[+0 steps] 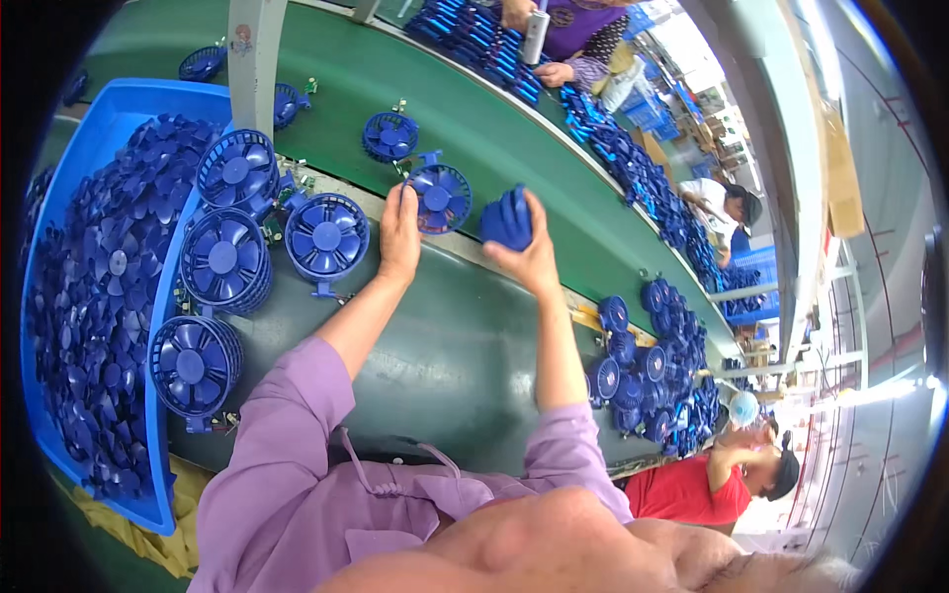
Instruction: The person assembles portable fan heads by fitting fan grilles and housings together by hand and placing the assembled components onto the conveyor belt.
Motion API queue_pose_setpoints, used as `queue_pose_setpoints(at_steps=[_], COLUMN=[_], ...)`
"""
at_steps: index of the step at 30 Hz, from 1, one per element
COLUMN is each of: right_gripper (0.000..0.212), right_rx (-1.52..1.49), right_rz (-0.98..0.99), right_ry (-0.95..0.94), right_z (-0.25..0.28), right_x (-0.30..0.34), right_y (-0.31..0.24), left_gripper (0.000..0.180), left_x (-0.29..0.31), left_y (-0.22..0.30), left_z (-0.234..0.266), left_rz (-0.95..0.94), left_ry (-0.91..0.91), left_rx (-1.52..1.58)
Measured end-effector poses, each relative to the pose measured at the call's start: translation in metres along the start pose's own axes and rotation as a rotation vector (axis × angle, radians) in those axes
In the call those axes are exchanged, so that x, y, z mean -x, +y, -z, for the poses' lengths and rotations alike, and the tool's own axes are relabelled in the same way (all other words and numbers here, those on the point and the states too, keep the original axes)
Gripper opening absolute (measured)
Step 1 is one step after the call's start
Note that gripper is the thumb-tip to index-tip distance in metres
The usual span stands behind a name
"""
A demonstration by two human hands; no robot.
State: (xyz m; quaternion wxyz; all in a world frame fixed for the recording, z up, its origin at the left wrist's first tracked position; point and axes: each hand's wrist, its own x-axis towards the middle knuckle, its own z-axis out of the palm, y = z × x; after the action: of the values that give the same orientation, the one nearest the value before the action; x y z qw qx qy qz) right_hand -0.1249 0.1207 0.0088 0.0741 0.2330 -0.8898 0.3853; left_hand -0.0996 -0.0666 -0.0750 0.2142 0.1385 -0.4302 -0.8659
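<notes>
My left hand (400, 235) grips the left side of a small round blue fan (438, 201), whose blades and slotted rim face up over the edge between the green belt and the worktop. A little to the right, my right hand (531, 249) is closed round blue plastic fan blades (504, 222); whether this is one piece or a stack, I cannot tell. The two hands are apart. Left of my left hand lies another blue fan (328, 237) with its blades fitted. Just beyond the held fan, a blue fan (389, 136) with a small circuit board rests on the belt.
A blue bin (168, 326) heaped with loose fan blades stands at the left. Stacked fans (225, 259) line its right side. A white post (255, 69) rises beside it. Many blue fans (652, 366) crowd the right side. Across the green belt (474, 119), a co-worker's hands (554, 74) work.
</notes>
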Motion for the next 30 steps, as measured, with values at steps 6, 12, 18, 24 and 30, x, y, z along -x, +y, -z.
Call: queue_pose_setpoints(at_steps=[6,12,18,24,30], right_gripper=[0.097,0.082,0.053,0.021,0.033], right_rx=[0.16,0.346,0.102,-0.508,-0.238], right_rz=[0.001,0.13,0.129,-0.298,-0.087], right_ry=[-0.215,-0.202,0.066,0.337,0.362], right_z=[-0.02,-0.028,-0.027,-0.011,-0.012], right_x=[0.117,0.138,0.127,0.086,0.037], right_y=[-0.06,-0.093,-0.084,-0.027,-0.028], left_gripper=[0.048,0.059,0.054,0.044,0.048], left_x=[0.0,-0.005,-0.007,-0.001,0.021], left_y=[0.008,0.014,0.006,0.006,0.022], left_z=[-0.005,-0.001,-0.004,-0.005,-0.02], left_rz=[0.251,0.345,0.52,0.623,0.663], left_ry=[-0.22,-0.369,-0.503,-0.686,-0.785], left_rx=[0.354,0.428,0.604,0.64,0.548])
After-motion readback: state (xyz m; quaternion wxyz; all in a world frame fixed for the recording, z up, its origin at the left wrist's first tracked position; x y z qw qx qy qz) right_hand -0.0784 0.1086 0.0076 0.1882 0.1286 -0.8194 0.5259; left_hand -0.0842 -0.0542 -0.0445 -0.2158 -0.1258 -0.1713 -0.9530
